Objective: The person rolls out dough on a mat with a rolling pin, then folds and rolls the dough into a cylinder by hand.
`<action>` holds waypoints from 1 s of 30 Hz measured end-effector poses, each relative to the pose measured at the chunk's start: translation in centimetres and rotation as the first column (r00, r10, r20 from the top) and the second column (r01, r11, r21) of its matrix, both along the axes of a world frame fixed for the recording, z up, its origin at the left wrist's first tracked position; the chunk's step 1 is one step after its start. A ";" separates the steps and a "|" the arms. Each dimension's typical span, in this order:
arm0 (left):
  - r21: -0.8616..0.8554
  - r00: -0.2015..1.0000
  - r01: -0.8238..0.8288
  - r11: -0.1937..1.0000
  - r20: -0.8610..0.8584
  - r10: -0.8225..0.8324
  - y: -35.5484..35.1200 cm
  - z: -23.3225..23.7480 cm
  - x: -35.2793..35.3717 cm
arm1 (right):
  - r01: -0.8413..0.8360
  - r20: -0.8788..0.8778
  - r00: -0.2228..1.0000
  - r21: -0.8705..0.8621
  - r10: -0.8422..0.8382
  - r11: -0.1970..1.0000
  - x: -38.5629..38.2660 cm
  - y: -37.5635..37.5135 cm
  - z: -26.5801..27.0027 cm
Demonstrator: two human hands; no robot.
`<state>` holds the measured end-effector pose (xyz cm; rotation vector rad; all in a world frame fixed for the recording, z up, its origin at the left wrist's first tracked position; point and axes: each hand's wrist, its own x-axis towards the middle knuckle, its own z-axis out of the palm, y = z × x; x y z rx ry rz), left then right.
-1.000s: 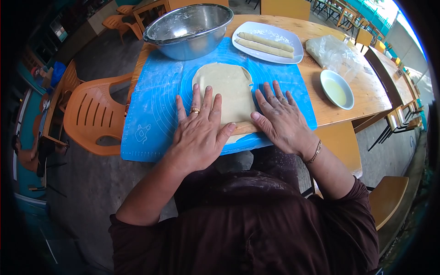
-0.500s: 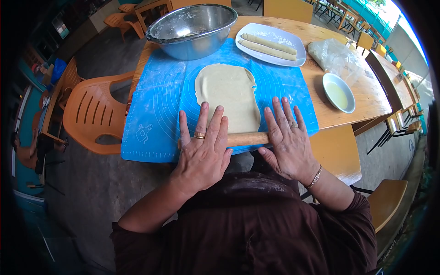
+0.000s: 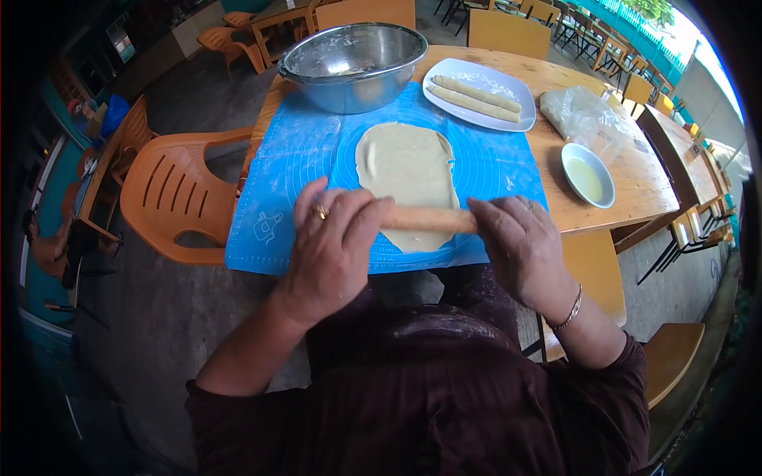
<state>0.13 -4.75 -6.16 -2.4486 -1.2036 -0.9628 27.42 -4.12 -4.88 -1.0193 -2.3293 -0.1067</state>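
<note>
A wooden rolling pin (image 3: pixel 429 219) lies crosswise over the lower part of a flat, pale dough sheet (image 3: pixel 406 166). My left hand (image 3: pixel 337 238) wraps its fingers round the pin's left end, and a gold ring shows on one finger. Round the right end curls my right hand (image 3: pixel 522 247), a bracelet at its wrist. Both pin ends are hidden under the hands. The dough rests on a blue silicone mat (image 3: pixel 294 166) printed with circles. A small tear notches the sheet's right edge.
Behind the dough stand a steel mixing bowl (image 3: pixel 349 94) and a white plate (image 3: pixel 508 79) with two dough rolls (image 3: pixel 476 101). To the right are a plastic bag (image 3: pixel 578 113) and a small bowl of pale liquid (image 3: pixel 586 179). An orange chair (image 3: pixel 171 194) stands left.
My hands have gone from fingers stretched flat over the pin to gripping its ends. The pin has moved up from the dough's near edge onto the sheet. The view has shifted slightly.
</note>
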 end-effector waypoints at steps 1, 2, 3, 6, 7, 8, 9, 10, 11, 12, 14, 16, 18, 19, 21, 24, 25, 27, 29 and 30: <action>-0.017 1.000 0.007 1.000 -0.027 -0.008 1.5 1.2 -0.6 | -0.007 -0.033 0.999 0.065 0.009 0.998 -0.6 1.6 0.6; -0.029 0.998 0.012 0.999 -0.054 -0.014 3.1 2.2 -1.1 | 0.018 -0.044 0.999 0.040 -0.017 0.999 -1.2 3.3 0.9; -0.023 0.998 0.008 1.000 -0.054 -0.009 5.0 2.6 -1.4 | 0.041 -0.056 0.998 0.018 -0.040 0.999 -1.8 5.1 1.0; -0.155 0.999 -0.022 0.988 -0.044 0.015 10.7 1.0 -2.6 | 0.046 -0.077 0.996 -0.026 -0.048 0.999 -2.7 11.9 -2.3; -0.290 0.999 -0.044 0.956 -0.027 0.037 12.2 0.1 -3.0 | 0.048 -0.081 0.995 -0.019 -0.049 0.999 -2.9 13.2 -3.8; -0.421 0.998 -0.062 0.905 -0.013 0.062 13.2 -0.1 -3.2 | 0.064 -0.007 0.998 -0.012 -0.064 0.998 -3.1 14.3 -5.2; -0.417 0.998 -0.062 0.907 -0.014 0.062 13.6 0.3 -3.0 | 0.078 0.069 0.995 -0.006 -0.078 0.997 -3.6 14.5 -5.1; -0.443 0.994 -0.107 0.890 -0.051 0.094 14.1 0.5 -2.5 | 0.078 0.066 0.995 -0.004 -0.078 0.997 -3.7 14.6 -5.0; -0.469 0.988 -0.152 0.870 -0.086 0.126 14.6 0.6 -2.1 | 0.114 0.128 0.987 -0.093 -0.102 0.989 -3.6 14.5 -4.9; -0.472 0.988 -0.155 0.868 -0.084 0.130 15.1 1.0 -1.5 | 0.151 0.194 0.974 -0.180 -0.116 0.972 -3.8 14.3 -4.2; -0.519 0.991 -0.124 0.846 -0.030 0.127 15.7 1.6 -0.3 | 0.168 0.181 0.977 -0.304 -0.116 0.938 -4.1 14.4 -2.5; -0.535 0.995 -0.076 0.841 0.016 0.100 16.2 0.9 0.7 | 0.192 0.169 0.977 -0.414 -0.132 0.890 -3.7 16.0 -2.1; -0.545 0.995 -0.029 0.838 0.062 0.074 17.4 -0.4 1.4 | 0.209 0.055 0.978 -0.334 -0.203 0.919 -3.2 18.4 -3.3; -0.574 0.998 -0.045 0.818 0.008 0.061 18.1 -1.4 1.6 | 0.211 0.054 0.977 -0.335 -0.205 0.918 -3.6 18.5 -3.8; -0.603 0.998 -0.065 0.795 -0.047 0.046 18.4 -2.3 2.0 | 0.428 0.176 0.899 -0.158 -0.401 0.890 -4.9 18.2 -5.1; -0.632 0.966 -0.254 0.732 -0.201 0.162 15.8 -1.5 3.0 | 0.409 0.278 0.896 -0.211 -0.346 0.888 -5.3 15.9 -3.9; -0.594 0.950 -0.289 0.751 -0.276 0.148 15.3 -1.4 2.9 | 0.413 0.292 0.892 -0.221 -0.345 0.883 -5.2 15.2 -4.0; -0.550 0.927 -0.319 0.772 -0.350 0.134 14.2 -1.7 2.7 | 0.380 0.286 0.901 -0.161 -0.325 0.911 -5.0 14.0 -4.5; -0.532 0.961 -0.239 0.813 -0.247 0.120 12.9 -2.2 2.4 | 0.321 0.274 0.921 -0.130 -0.278 0.938 -4.6 12.6 -4.2; -0.533 0.962 -0.235 0.813 -0.246 0.116 12.4 -2.1 2.2 | 0.325 0.276 0.919 -0.131 -0.281 0.937 -4.5 11.9 -4.1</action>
